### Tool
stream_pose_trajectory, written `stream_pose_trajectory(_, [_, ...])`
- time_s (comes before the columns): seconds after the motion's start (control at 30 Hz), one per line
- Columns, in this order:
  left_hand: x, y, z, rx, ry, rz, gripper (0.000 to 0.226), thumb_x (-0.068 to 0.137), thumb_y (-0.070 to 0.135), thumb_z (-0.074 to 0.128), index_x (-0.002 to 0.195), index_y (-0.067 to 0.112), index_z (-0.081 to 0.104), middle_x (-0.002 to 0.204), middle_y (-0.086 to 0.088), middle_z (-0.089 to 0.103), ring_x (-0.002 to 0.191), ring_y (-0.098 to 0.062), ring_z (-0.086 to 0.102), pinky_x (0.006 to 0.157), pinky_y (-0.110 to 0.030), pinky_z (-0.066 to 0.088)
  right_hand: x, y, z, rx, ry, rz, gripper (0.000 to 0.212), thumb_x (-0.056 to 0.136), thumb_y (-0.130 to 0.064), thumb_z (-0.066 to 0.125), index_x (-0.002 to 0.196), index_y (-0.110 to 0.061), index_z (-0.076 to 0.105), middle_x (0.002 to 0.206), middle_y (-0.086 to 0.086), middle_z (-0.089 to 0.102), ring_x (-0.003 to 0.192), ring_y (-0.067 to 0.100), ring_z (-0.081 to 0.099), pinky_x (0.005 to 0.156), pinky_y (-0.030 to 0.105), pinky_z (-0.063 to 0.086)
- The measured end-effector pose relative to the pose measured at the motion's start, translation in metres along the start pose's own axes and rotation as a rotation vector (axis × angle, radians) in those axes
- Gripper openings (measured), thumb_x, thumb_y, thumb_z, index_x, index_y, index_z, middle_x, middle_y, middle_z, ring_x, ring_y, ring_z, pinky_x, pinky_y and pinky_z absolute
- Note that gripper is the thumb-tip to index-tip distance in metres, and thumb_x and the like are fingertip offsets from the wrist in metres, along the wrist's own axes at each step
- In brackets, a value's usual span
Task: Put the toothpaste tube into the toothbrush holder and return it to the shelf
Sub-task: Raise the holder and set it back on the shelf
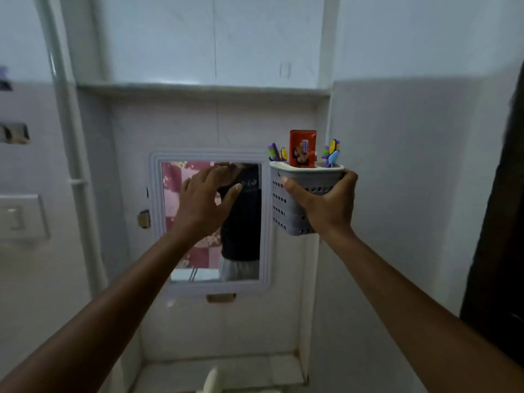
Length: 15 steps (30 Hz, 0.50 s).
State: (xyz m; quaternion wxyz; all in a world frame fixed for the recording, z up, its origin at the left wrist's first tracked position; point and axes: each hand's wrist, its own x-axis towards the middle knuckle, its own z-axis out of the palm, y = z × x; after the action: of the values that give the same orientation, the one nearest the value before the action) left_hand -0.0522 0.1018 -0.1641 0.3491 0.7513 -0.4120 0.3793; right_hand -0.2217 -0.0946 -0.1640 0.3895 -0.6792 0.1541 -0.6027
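A: Holder [295,199]?
B: One, grey perforated plastic, clasped in right hand [326,205]. One orange tube [302,148] upright inside; toothbrushes [330,153] at 9 and 3 o'clock.
A: Left hand [204,202]?
B: Spread, empty, before mirror [209,222].

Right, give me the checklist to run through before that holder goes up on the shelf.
1. Toothpaste tube in the toothbrush holder: ok, it stands upright in the middle compartment.
2. Toothbrushes seated: ok, heads stick up on both sides of the tube.
3. Grip: ok, the right hand wraps the holder's side and it sits nearly upright.
4. Left hand free: ok, it is open and empty in front of the mirror.
5. Shelf space: cannot tell, its top surface is out of sight from below.
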Motion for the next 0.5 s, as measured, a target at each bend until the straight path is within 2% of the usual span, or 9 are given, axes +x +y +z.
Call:
stream_pose_trajectory(0.13, [0.047,0.015,-0.017,0.051,0.048,0.032,0.061,0.104,0.059,0.055,0.152,0.022,0.052,0.156,-0.004,0.056,0.145,-0.026,0.049,0.122,-0.056,0.033,0.038,-0.042,-0.012,0.047,0.047,-0.065,0.114,0.046,-0.083,0.092,0.132,-0.023,0.046,0.131,0.0,0.063,0.117,0.022,0.069,0.099,0.047,0.064])
stream_pose_trajectory(0.37, [0.139,0.028,-0.036,0.081,0.244,0.099,0.061,0.105,0.06,0.051,0.151,0.02,0.054,0.156,-0.003,0.054,0.146,-0.026,0.047,0.127,-0.052,0.026,0.09,-0.101,-0.016,0.08,0.103,-0.127,0.114,0.043,-0.085,0.091,0.129,-0.024,0.048,0.13,-0.003,0.062,0.12,0.02,0.069,0.101,0.047,0.064])
stream_pose_trajectory(0.5, [0.188,0.022,-0.029,0.08,0.25,0.1,0.066,0.104,0.065,0.046,0.152,0.021,0.053,0.157,-0.003,0.052,0.153,-0.025,0.039,0.13,-0.055,0.021,0.11,-0.123,-0.011,0.067,0.126,-0.142,0.114,0.044,-0.086,0.091,0.13,-0.025,0.048,0.131,-0.004,0.062,0.121,0.019,0.069,0.1,0.047,0.065])
